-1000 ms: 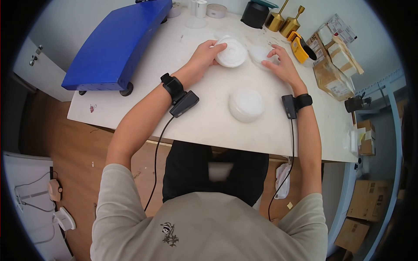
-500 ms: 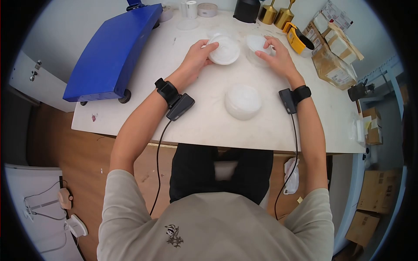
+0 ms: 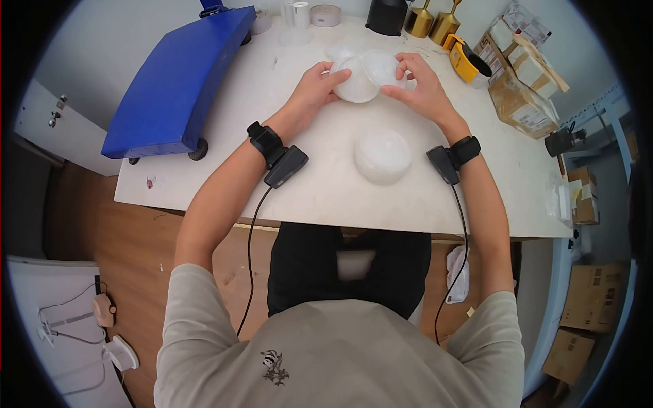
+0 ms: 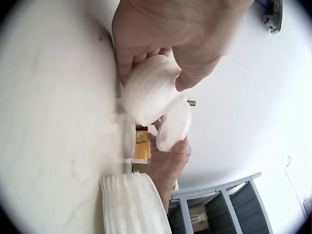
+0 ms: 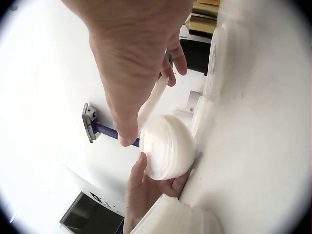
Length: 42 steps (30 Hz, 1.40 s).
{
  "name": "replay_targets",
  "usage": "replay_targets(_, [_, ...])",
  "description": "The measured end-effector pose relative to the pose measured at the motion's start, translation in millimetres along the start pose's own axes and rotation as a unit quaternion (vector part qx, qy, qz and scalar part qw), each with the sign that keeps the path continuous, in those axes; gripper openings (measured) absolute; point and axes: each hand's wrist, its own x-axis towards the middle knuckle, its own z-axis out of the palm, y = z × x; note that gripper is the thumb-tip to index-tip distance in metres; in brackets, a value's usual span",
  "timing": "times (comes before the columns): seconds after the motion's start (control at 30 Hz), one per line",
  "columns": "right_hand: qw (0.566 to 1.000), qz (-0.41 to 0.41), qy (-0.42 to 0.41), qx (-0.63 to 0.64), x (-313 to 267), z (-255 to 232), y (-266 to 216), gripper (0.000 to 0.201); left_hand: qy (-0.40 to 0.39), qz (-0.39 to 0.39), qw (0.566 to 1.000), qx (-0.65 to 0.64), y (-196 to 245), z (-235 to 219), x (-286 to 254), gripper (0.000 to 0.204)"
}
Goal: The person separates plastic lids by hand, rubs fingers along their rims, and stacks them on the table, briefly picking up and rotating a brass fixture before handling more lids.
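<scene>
My left hand (image 3: 314, 93) grips a stack of round whitish translucent lids or shallow dishes (image 3: 355, 88) above the table, thumb over the top piece. In the left wrist view the stack (image 4: 150, 87) looks several layers thick. My right hand (image 3: 427, 90) pinches one thin round piece (image 3: 384, 66) by its edge; in the left wrist view this disc (image 4: 174, 126) is tilted beside the stack. From the head it overlaps the stack's right side; whether they touch, I cannot tell. Nearer me, another round whitish stack (image 3: 383, 158) rests on the table.
A blue platform on wheels (image 3: 178, 85) stands at the left of the white table (image 3: 313, 183). White rolls (image 3: 300, 13), a black container (image 3: 386, 17) and brass-coloured objects (image 3: 443, 28) are along the back. A yellow-and-black item (image 3: 465, 62) and taped cartons (image 3: 520, 102) stand at the right.
My right hand has lifted a thin round piece off the table on the right and brought it left, over the edge of the stack in my left hand. The left hand has kept its grip.
</scene>
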Motion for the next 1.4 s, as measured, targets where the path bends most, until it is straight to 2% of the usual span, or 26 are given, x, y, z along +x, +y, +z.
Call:
replay_targets(0.13, [1.000, -0.001, -0.009, -0.013, -0.6, 5.8, -14.9, 0.038, -0.029, 0.005, 0.999, -0.013, 0.3, 2.5, -1.9, 0.050])
replay_targets(0.2, [0.998, 0.047, -0.041, 0.021, 0.6, 5.0, -15.2, 0.033, -0.036, 0.007, 0.999, -0.007, 0.4, 2.7, -2.7, 0.048])
replay_targets(0.33, [0.998, 0.035, -0.045, -0.003, 0.6, 4.1, -13.9, 0.030, -0.052, 0.005, 0.999, 0.000, -0.4, -0.1, -0.8, 0.047])
replay_targets(0.43, [0.996, 0.065, -0.050, -0.033, 2.5, 1.8, -15.2, 0.029, -0.030, 0.006, 0.999, -0.016, 0.2, -1.1, -0.4, 0.047])
replay_targets(0.5, [0.997, 0.068, -0.026, 0.041, 1.1, 2.7, -16.3, 0.024, -0.021, 0.016, 1.000, -0.005, 1.4, -2.2, -0.3, 0.048])
replay_targets(0.63, [0.996, 0.058, -0.036, 0.059, -0.2, 5.8, -13.7, 0.022, -0.012, 0.038, 0.999, -0.010, 2.5, -4.8, -0.1, 0.050])
replay_targets(0.7, [0.984, 0.115, -0.067, 0.117, -0.6, 3.6, -17.9, 0.021, -0.011, 0.042, 0.999, -0.016, 2.9, -4.1, 0.5, 0.049])
replay_targets(0.8, [0.975, 0.144, -0.058, 0.160, -0.5, 4.6, -14.0, 0.019, -0.023, 0.039, 0.999, -0.020, 2.6, -6.8, -0.2, 0.048])
replay_targets(0.93, [0.976, 0.143, -0.068, 0.147, -2.3, 5.0, -10.8, 0.018, -0.062, 0.008, 0.998, -0.032, -1.0, -6.3, 2.1, 0.044])
replay_targets(1.33, [0.979, 0.146, -0.051, 0.130, -3.3, 5.8, -12.9, 0.024, -0.070, -0.015, 0.997, -0.010, 8.1, -3.6, -3.3, 0.047])
replay_targets(1.4, [0.985, 0.115, -0.043, 0.118, -3.1, 7.4, -12.4, 0.020, -0.076, -0.011, 0.997, -0.011, 6.1, -6.2, -1.3, 0.047])
